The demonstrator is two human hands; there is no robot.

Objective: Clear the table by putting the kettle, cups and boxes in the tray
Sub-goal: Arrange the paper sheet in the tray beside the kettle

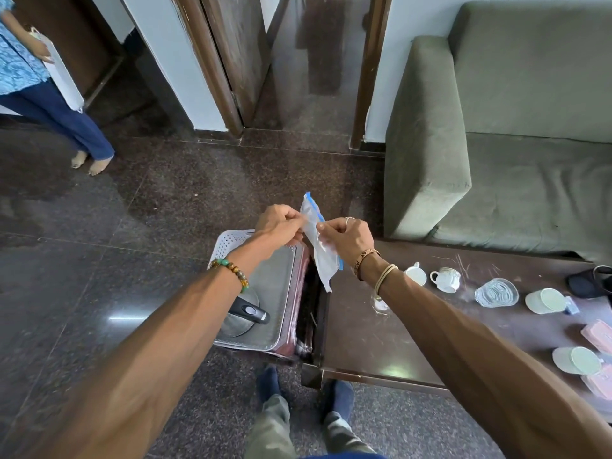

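Your left hand [281, 226] and right hand [344, 236] are both raised over the gap between tray and table, each with fingers curled, pinching the upper part of a clear zip-lock bag [319, 250] with a blue seal strip; the bag hangs down between your wrists. Below your left forearm, the steel kettle [240, 318] with its black handle already sits in the grey tray [281, 286], which rests on a maroon support just beside the dark wooden table [381, 342]. On the table to your right, two white teacups [446, 279] stand close together, then a clear glass dish [496, 292], then two pale mugs [544, 301] lying on their sides farther along. Pink boxes [597, 336] lie at the frame's right edge, near the mugs. A green sofa [496, 144] stands behind the table, and another person [33, 77] stands at the far left.
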